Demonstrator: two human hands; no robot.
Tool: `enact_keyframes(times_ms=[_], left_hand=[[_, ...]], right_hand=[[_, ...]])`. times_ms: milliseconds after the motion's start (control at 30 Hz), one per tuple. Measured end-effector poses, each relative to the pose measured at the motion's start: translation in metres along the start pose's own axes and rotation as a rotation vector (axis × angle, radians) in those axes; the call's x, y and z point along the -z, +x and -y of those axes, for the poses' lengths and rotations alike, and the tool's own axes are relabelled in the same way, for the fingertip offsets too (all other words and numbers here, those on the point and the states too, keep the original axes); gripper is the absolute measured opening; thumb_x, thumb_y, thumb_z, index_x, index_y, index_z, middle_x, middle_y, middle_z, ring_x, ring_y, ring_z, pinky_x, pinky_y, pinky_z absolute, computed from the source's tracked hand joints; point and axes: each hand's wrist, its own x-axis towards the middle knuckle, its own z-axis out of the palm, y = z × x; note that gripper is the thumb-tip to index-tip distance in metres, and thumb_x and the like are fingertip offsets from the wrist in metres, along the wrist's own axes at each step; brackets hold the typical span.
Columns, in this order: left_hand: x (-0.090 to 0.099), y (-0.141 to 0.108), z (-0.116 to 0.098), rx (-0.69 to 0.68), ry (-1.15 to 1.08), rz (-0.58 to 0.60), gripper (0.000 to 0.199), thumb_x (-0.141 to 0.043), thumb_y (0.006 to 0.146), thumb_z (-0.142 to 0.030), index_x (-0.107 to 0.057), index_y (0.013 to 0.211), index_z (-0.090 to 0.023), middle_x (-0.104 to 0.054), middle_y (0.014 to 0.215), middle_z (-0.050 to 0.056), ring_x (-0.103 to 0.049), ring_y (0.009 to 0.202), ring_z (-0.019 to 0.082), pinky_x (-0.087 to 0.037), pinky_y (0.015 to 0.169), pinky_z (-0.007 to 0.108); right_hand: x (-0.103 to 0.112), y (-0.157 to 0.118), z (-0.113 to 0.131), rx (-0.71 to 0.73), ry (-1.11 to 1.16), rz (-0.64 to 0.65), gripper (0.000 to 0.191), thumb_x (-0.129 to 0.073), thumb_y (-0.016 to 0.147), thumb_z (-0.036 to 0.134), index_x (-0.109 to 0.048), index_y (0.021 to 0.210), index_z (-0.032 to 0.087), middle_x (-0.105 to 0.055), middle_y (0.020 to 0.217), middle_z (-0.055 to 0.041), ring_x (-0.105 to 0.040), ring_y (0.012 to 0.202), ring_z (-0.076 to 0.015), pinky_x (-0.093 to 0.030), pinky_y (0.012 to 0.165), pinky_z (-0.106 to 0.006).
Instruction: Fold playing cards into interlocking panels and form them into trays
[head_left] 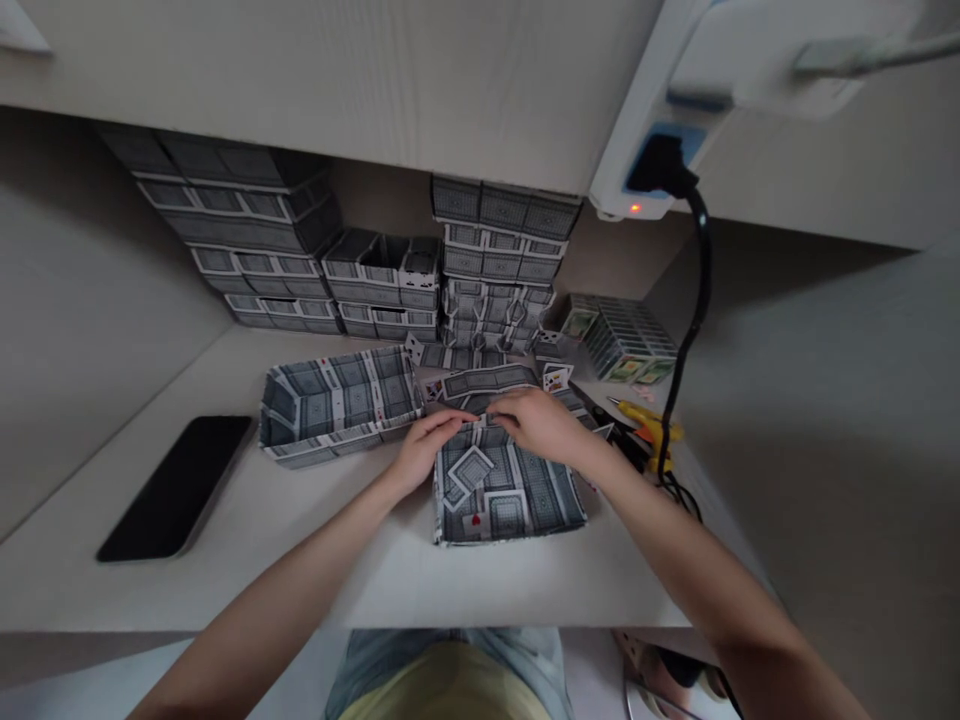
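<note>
A box built from grey-backed playing cards [517,515] lies before me, its top covered with cards. My left hand [424,450] reaches its upper left side, thumb and fingers pressed together at a playing card. From the right, my right hand [538,424] comes down with bent fingers pinching near the same spot. The fingertips nearly meet over a pale card edge; exactly what lies between them is partly hidden. Loose playing cards [471,468] rest on top of the box, and one shows a red heart. Another open card box [341,400] stands left of my left hand.
Stacked card boxes [262,260] and a taller card stack [499,250] line the back. A black phone [176,488] lies at left. At right are wrapped card packs [630,340], a yellow-handled tool [651,425] and a black cable [701,270] hanging from a power strip [637,130].
</note>
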Motion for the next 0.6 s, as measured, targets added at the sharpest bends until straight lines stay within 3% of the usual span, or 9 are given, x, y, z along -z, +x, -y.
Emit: enact_keyframes(times_ms=[367, 600], left_hand=[[-0.001, 0.001, 0.002, -0.013, 0.009, 0.011, 0.025, -0.044, 0.079, -0.031, -0.062, 0.088, -0.017, -0.062, 0.094, 0.002, -0.052, 0.093, 0.017, -0.035, 0.086, 0.027], [-0.001, 0.001, -0.001, -0.02, -0.002, 0.012, 0.024, -0.044, 0.078, -0.03, -0.063, 0.083, -0.016, -0.062, 0.089, 0.002, -0.053, 0.09, 0.018, -0.036, 0.084, 0.027]], right_hand=[[-0.012, 0.0, -0.002, 0.004, 0.126, -0.062, 0.02, -0.049, 0.076, 0.012, -0.065, 0.086, 0.02, -0.067, 0.085, -0.0037, -0.059, 0.083, -0.0159, -0.041, 0.074, -0.025], [-0.012, -0.001, -0.004, -0.124, 0.282, -0.095, 0.013, -0.055, 0.073, 0.015, -0.062, 0.084, 0.019, -0.066, 0.077, -0.0007, -0.06, 0.074, -0.0136, -0.042, 0.068, -0.023]])
